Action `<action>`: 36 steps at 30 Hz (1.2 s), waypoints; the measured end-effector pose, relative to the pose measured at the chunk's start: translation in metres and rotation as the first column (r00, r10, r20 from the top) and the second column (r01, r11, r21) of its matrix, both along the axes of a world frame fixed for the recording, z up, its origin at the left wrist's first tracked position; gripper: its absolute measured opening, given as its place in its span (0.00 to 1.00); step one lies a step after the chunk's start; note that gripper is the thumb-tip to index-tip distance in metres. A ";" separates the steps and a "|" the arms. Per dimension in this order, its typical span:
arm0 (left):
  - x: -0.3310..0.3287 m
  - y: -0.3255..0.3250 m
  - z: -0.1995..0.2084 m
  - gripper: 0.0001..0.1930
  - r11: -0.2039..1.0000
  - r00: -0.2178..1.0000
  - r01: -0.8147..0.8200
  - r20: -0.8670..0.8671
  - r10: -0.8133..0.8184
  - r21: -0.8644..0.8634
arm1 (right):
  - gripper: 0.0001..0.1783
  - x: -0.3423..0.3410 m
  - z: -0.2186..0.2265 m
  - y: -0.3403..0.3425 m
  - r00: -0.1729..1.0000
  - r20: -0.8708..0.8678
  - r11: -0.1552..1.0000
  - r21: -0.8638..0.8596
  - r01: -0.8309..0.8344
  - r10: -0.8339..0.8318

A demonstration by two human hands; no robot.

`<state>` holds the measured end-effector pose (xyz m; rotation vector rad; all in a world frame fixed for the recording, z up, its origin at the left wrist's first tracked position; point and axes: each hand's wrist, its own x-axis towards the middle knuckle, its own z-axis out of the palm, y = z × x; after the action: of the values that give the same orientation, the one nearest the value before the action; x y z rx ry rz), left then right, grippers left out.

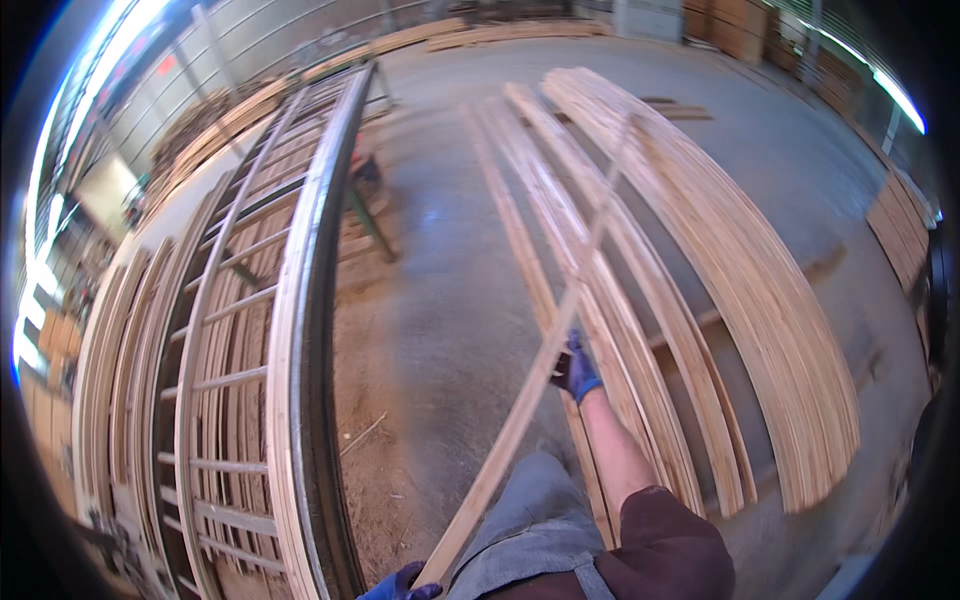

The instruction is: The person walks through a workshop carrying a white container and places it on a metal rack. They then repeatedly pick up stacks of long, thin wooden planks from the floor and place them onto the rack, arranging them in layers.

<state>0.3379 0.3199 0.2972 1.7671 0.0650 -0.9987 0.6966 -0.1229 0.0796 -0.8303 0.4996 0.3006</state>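
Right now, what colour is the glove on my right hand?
Your right-hand glove is mostly blue, best seen in the head view.

Can see only part of the left hand, cut by the lower edge. Cannot make out all of the right hand, probably curled behind the long wooden strip. Can barely trace that strip's blurred far end. Cannot follow the ladder-like rack past the lower edge, nor identify the small red thing beneath it
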 end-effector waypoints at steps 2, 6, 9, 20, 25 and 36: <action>0.007 0.012 -0.006 0.36 0.998 0.999 -0.034 0.025 0.033 0.059 | 0.45 0.054 0.001 -0.008 0.986 0.021 0.984 0.065 0.164 -0.166; 0.027 0.010 0.023 0.41 0.963 0.968 -0.233 -0.062 0.243 0.139 | 0.43 0.080 0.005 0.008 0.985 -0.039 0.986 -0.025 0.167 -0.167; 0.040 0.019 0.023 0.42 0.936 0.942 -0.332 -0.015 0.336 0.118 | 0.40 0.095 0.020 0.016 0.982 -0.023 0.977 -0.106 0.183 -0.187; 0.150 0.067 0.073 0.45 0.861 0.867 -0.497 0.013 0.498 0.108 | 0.34 0.248 0.109 0.125 0.992 0.074 0.994 -0.016 0.107 -0.105; 0.187 0.126 0.080 0.49 0.799 0.828 -0.560 0.189 0.528 0.220 | 0.32 0.325 0.127 0.228 0.975 0.216 0.997 0.074 0.030 -0.045; 0.257 0.262 0.094 0.50 0.647 0.764 -0.634 0.473 0.439 0.423 | 0.34 0.488 0.204 0.483 0.897 0.379 0.909 0.247 -0.335 0.228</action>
<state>0.5952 0.5822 0.3911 2.2315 0.7180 -0.2124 1.1848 0.3605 0.2834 -0.6302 -0.0044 0.4812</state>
